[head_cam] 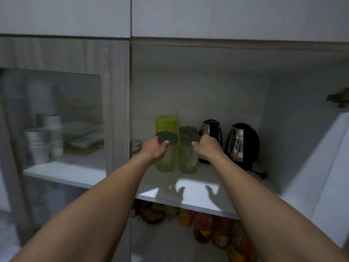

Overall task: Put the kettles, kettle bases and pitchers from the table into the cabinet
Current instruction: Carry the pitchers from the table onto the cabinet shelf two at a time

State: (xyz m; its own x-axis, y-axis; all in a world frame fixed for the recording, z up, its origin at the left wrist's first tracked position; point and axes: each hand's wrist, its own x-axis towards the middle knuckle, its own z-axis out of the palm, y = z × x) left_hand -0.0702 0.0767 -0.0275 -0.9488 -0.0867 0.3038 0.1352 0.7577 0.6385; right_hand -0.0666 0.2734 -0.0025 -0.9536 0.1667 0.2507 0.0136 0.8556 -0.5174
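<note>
Open cabinet (302, 167), white laminate inside, dim light. Both arms reach in to the shelf (188, 197).

Left hand (154, 148) is on the front-left pitcher (166, 157), fingers curled round it just under the lid, thumb tip on the lid rim; looks like a grip. Right hand (204, 146) is at the top of the front-right pitcher (188, 159), fingers curled, knuckles hiding the lid edge. Can't tell if it's holding the pitcher or just touching it.

Pitchers: clear yellow-green plastic cylinders, upright, grey-green round lids. The two front ones stand just beside each other. A third (188, 129) with the same lid sits behind the right one, mostly hidden. A taller yellow-green cylinder (165, 123) with no visible lid is behind the left one.

Right of the pitchers: two kettles, shiny steel bodies with black handles and lids. Near kettle (211, 135) is just behind the right hand, partly blocked by it. Far kettle (242, 146) is rounder and stands near the side wall. A black cord (258, 173) lies at its foot. Bases not clearly separable from the kettles.

Small plate (136, 145) at the shelf's left edge, half hidden by the door frame.

Left: wood-grain door (117, 91) with a glass pane, stacked white cups (37, 144) and bowls blurred behind it.

Lower shelf: bottles (204, 229) with orange and red labels, blurred. A hinge (338, 97) on the right wall.
</note>
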